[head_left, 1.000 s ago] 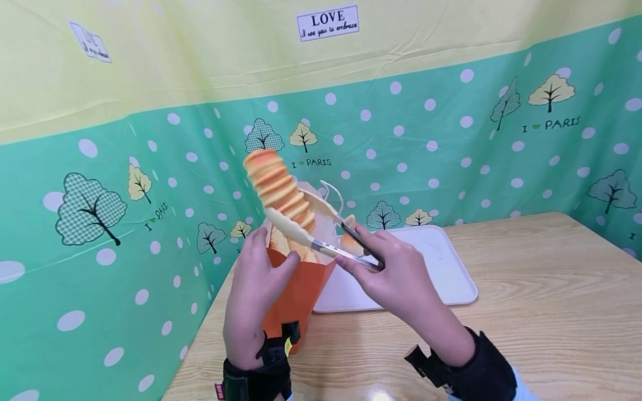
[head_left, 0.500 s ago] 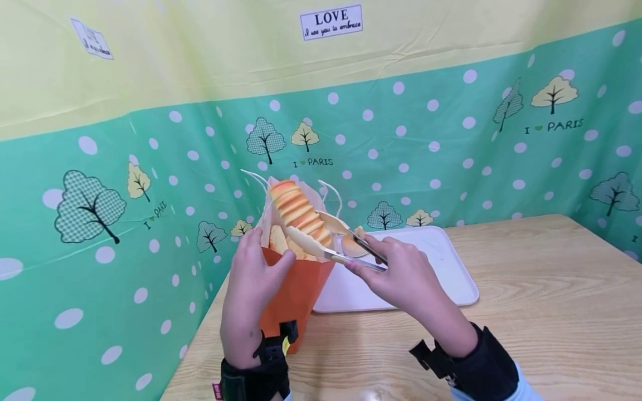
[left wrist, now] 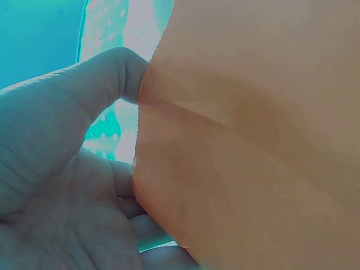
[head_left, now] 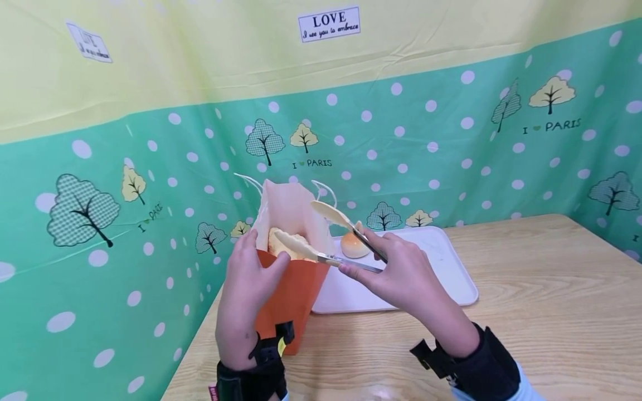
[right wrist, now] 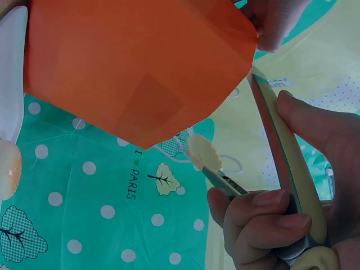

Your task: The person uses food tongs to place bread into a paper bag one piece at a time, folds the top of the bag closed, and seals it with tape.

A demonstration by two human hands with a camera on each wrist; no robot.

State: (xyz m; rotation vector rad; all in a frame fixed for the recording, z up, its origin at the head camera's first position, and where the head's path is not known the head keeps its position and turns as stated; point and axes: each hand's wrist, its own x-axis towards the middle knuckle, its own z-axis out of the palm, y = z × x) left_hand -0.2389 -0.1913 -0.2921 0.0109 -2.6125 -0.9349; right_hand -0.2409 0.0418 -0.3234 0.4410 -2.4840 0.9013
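An orange paper bag stands upright on the table, its mouth open and its pale lining and white string handles showing. My left hand holds the bag's rim at the left, with the thumb over the edge in the left wrist view. In my right hand I grip a pair of tongs with cream tips and metal arms. The tongs' arms are spread above the bag's mouth, with nothing between the tips. Pale bread shows inside the bag. Deeper contents are hidden by its front wall.
Behind and right of the bag lies a white tray with a round, glossy bun on its left part. The wooden table extends to the right. A green and yellow printed curtain rises along the back and left.
The ridged bread held in the tongs has gone down into the bag and out of sight. The tongs' tips have spread apart. My left hand stays at the bag's rim.
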